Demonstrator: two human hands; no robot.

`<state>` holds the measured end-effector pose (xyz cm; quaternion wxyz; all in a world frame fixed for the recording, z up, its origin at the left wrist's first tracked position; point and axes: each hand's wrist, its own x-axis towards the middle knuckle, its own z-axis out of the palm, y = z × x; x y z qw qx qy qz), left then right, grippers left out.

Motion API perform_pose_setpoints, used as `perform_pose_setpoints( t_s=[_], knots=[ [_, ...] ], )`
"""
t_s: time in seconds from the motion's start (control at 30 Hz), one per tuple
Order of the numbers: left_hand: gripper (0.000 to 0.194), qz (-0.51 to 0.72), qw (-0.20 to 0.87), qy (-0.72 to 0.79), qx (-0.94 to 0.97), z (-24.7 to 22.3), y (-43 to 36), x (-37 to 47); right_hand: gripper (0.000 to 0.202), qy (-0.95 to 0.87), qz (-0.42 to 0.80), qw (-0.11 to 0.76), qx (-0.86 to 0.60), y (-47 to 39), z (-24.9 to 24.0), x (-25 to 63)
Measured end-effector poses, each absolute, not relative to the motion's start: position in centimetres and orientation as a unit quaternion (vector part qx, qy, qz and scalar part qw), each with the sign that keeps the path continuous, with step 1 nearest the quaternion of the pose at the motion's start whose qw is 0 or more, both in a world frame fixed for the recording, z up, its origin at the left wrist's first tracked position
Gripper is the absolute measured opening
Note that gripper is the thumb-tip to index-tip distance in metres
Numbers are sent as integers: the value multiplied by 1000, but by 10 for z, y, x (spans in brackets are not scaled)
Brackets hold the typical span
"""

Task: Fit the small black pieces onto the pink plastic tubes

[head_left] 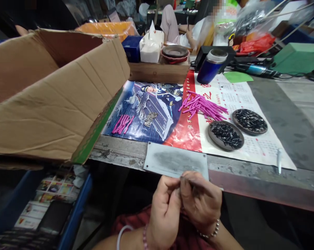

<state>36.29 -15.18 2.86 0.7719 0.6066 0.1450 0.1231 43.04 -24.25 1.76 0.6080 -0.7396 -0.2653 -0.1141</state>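
Note:
My left hand [165, 208] and my right hand [202, 199] meet fingertip to fingertip in front of the table edge, above my lap. Both are closed in a pinch, and whatever lies between the fingers is too small or hidden to make out. Just beyond them a pale metal plate [176, 160], smudged dark in the middle, is fixed at the table's edge. Farther back are a pile of magenta sticks [205, 107] and two round dishes of small dark pieces, a nearer dish [226, 135] and a farther dish [250, 121].
A big open cardboard box [94, 83] stands at the left, above a blue bin [81, 205]. On the poster [136, 133] lie a few more magenta sticks [122, 124] and small speckled pieces [150, 119]. A blue tumbler [211, 66] stands behind. Another person [169, 24] sits across the table.

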Motion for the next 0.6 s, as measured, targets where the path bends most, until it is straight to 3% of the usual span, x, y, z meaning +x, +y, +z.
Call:
perform_pose_setpoints(
  t_s=[0.27, 0.43, 0.6],
  knots=[
    [14, 110, 751, 139, 636, 23, -151, 363, 6, -197, -40, 624, -755, -240, 20, 437],
    [16, 34, 668, 67, 741, 33, -136, 358, 41, -91, 231, 736, -630, -261, 27, 442],
    [17, 87, 525, 11, 847, 44, -118, 357, 30, -170, 216, 665, -694, -276, 32, 441]
  ],
)
